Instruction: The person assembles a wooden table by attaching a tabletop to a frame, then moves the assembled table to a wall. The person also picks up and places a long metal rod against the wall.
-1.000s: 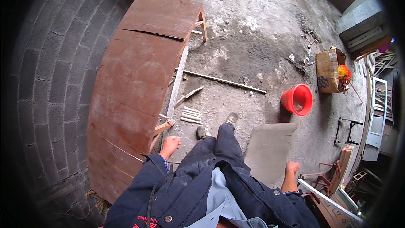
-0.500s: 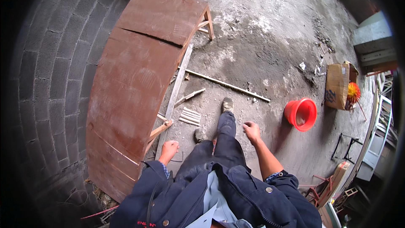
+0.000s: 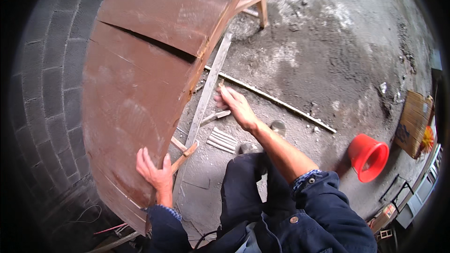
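one brown trestle tabletop point(image 3: 140, 79) spanned seven to eleven o'clock, likely heavy, stiff, best gripped along its long edge point(image 3: 189, 89); left hand point(image 3: 156, 173) lay splayed on it, right hand point(image 3: 238, 109) hovered half-curled, both seemingly empty.

A red bucket point(image 3: 360, 153) stands on the grey floor point(image 3: 304, 157). A brown carton point(image 3: 412, 124) is located farther right, with an orange tuft point(image 3: 427, 139) at its right side. Several pale sticks point(image 3: 222, 140) lie side by side. A block wall point(image 3: 51, 79) extends along the left. At lower right, a pale panel point(image 3: 418, 208), distorted by the lens, is possibly a door.
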The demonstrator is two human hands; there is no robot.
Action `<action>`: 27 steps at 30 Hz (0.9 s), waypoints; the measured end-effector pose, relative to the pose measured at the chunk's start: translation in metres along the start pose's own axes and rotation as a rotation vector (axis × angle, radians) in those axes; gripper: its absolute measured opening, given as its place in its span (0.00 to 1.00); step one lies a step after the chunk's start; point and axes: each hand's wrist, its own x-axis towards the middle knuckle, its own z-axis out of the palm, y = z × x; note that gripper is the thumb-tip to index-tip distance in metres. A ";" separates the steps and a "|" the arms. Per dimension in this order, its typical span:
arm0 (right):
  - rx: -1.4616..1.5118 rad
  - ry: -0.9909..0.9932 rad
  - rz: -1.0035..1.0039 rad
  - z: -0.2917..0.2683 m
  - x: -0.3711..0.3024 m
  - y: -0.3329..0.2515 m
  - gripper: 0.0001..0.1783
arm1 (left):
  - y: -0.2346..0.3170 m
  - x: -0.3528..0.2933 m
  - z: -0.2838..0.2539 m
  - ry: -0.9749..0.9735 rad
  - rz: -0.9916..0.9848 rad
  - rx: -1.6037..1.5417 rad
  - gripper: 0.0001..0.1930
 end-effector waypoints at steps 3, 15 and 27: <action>0.233 -0.209 -0.177 0.025 0.045 -0.008 0.37 | -0.002 -0.003 0.017 0.134 0.038 0.089 0.34; 0.383 -0.475 -0.381 0.076 0.095 -0.001 0.47 | 0.008 0.005 0.034 0.327 0.123 0.304 0.35; 0.575 -0.436 -0.401 0.108 0.080 -0.011 0.47 | 0.005 0.007 0.029 0.358 0.151 0.312 0.42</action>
